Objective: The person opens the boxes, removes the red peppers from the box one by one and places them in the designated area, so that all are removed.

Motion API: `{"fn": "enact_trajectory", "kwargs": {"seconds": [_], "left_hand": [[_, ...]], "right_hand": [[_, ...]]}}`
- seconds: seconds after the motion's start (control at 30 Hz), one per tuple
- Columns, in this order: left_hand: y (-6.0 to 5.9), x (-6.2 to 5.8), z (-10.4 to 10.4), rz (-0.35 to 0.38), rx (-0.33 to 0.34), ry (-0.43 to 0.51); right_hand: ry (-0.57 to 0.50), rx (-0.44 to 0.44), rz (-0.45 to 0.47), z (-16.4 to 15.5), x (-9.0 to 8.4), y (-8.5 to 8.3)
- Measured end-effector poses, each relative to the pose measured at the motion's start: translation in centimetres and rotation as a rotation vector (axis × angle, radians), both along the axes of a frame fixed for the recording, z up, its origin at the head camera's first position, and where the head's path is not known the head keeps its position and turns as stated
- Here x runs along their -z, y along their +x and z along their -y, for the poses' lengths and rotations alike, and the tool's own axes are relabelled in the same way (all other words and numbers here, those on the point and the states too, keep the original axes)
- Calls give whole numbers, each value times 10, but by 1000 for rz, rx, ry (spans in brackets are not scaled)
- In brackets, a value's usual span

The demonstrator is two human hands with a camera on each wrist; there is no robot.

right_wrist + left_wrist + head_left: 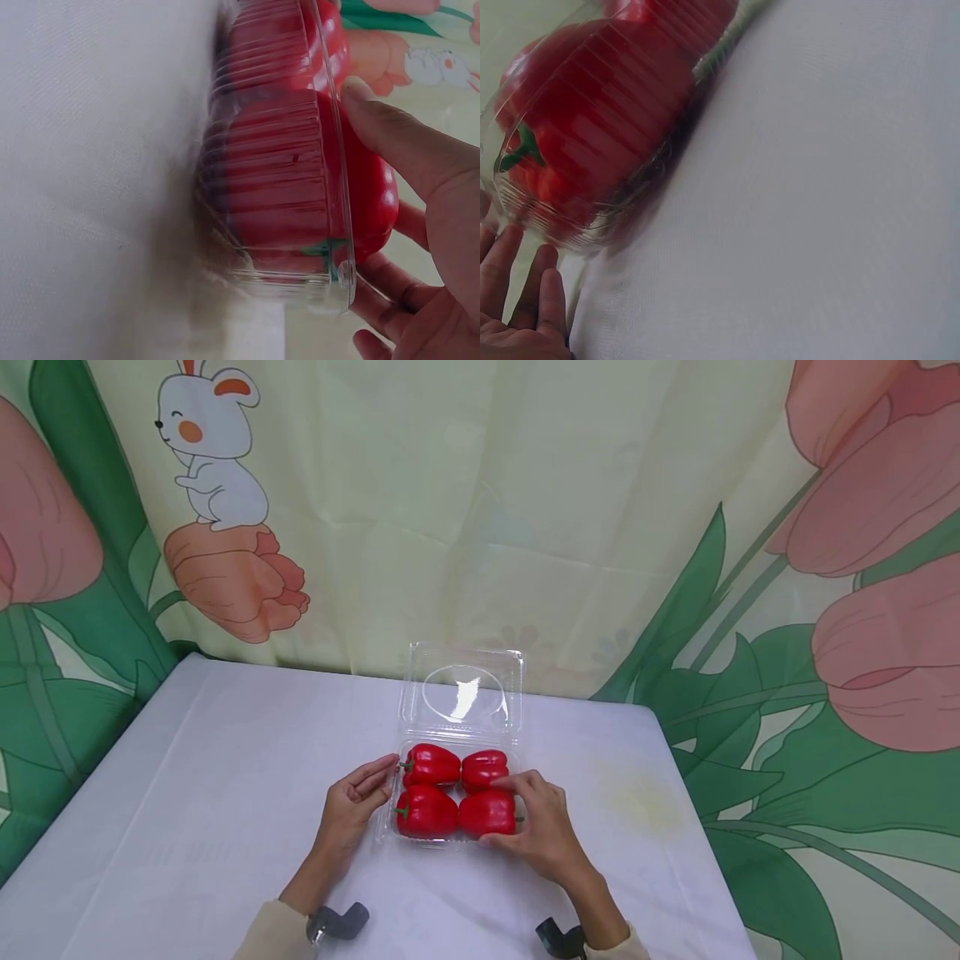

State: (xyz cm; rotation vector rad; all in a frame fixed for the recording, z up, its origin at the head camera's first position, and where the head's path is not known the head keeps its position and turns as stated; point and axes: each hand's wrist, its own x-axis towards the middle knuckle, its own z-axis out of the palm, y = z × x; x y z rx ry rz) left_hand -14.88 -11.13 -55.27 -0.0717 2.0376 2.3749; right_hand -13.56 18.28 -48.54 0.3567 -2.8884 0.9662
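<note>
While your left hand (352, 802) lay with straight fingers against the left wall of the clear clamshell box (390, 827) on the desk (187, 793), your right hand (536, 827) curled its fingers round the near right red pepper (487, 812). You did best to steady the box and seat that pepper level among the four.
</note>
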Motion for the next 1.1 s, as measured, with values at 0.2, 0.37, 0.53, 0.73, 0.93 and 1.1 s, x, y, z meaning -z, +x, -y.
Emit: {"fn": "enact_trajectory", "kwargs": {"seconds": [0.2,0.37,0.53,0.73,0.93,1.1], "left_hand": [[0,0,1,-3,-2,-5],[0,0,0,12,1,-4],[0,-1,1,20,7,-1],[0,0,2,6,8,-4],[0,0,2,0,11,-3],[0,-1,2,0,12,7]], "right_hand": [[32,-5,43,-1,1,-1],[-1,-19,85,-3,-1,-4],[-37,-10,126,-4,-1,-6],[-102,-5,133,-6,-6,-6],[-150,-9,125,-11,-10,-5],[-175,-8,126,-11,-14,-2]]}}
